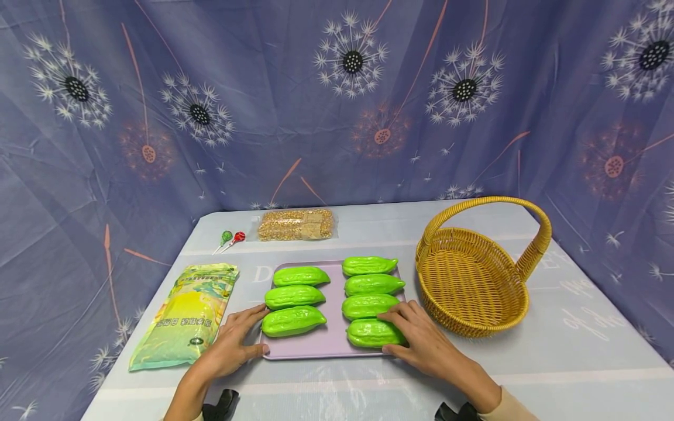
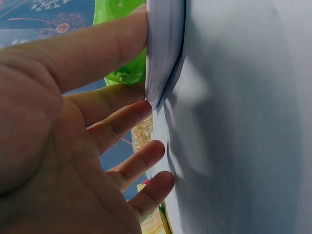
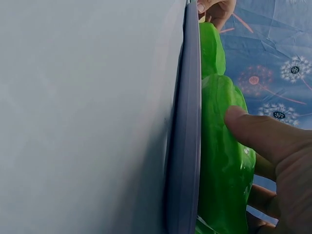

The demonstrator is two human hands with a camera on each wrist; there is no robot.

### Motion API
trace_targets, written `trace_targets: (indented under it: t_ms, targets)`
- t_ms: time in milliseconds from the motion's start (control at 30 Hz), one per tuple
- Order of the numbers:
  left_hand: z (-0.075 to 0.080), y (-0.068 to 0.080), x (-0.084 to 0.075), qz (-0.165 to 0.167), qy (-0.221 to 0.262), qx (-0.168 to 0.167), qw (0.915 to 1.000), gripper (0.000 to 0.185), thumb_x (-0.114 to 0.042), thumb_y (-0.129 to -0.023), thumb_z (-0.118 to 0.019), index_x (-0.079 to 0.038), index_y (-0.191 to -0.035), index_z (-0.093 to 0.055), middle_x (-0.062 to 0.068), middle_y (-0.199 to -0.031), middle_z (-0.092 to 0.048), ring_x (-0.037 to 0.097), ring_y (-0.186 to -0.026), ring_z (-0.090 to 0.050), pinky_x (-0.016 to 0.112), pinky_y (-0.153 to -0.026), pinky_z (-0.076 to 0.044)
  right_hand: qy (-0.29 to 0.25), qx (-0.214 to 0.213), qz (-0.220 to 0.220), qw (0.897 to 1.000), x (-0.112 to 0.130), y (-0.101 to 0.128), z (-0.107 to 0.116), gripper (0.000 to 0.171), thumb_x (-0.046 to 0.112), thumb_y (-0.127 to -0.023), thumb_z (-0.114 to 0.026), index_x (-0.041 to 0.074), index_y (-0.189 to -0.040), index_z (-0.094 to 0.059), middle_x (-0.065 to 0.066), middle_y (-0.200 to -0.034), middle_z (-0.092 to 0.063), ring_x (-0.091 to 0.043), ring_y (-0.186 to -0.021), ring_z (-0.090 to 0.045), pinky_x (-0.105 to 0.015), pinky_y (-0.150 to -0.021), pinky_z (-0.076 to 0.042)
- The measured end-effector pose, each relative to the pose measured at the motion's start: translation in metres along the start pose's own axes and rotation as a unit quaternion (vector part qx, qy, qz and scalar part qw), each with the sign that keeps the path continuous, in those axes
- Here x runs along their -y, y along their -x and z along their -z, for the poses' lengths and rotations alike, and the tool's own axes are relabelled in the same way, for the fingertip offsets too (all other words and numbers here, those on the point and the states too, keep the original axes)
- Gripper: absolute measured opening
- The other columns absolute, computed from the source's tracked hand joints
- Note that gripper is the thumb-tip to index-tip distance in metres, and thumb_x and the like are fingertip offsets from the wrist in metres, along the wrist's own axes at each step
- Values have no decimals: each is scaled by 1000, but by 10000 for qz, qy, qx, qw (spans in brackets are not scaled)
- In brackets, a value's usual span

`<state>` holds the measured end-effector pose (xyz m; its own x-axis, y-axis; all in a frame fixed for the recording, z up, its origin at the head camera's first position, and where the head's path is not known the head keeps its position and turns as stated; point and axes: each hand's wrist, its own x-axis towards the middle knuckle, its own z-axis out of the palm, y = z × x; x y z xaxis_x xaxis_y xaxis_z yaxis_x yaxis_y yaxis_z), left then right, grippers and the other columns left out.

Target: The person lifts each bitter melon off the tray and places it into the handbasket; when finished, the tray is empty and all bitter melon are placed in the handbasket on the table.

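Note:
On a lilac tray [image 1: 334,342] lie several bright green, bumpy gourds in two columns, all with their tips to the right. My left hand [image 1: 237,339] rests at the tray's near left corner, thumb at the front edge and straight fingers along the left side, close to the nearest left gourd [image 1: 293,321]. In the left wrist view, thumb and fingertips touch the tray rim [image 2: 163,44]. My right hand [image 1: 421,339] grips the right end of the nearest right gourd [image 1: 371,333]. In the right wrist view its thumb lies on that gourd [image 3: 222,146], with fingers behind.
A yellow wicker basket [image 1: 474,324] with a tall handle stands right of the tray. A yellow-green printed bag [image 1: 184,316] lies at left. Behind are a clear pack of corn kernels [image 1: 286,225], a green lollipop [image 1: 226,236] and a red lollipop [image 1: 239,237].

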<state>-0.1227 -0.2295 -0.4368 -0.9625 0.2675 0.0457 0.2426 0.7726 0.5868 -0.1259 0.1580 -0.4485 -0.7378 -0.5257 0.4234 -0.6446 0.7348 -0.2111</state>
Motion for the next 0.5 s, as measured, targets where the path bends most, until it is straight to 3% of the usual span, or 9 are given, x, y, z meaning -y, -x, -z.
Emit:
trace_targets:
  t_ms: [500]
  targets:
    - [0, 0, 0, 218, 56, 189, 9996, 70, -28, -75, -76, -11, -137, -50, 7, -149, -41, 27, -125, -35, 52, -97, -29, 90, -202, 144, 9997, 0, 1, 4, 53, 37, -69, -81, 20, -116, -64, 7, -108, -57, -6, -96, -46, -29, -81, -43]
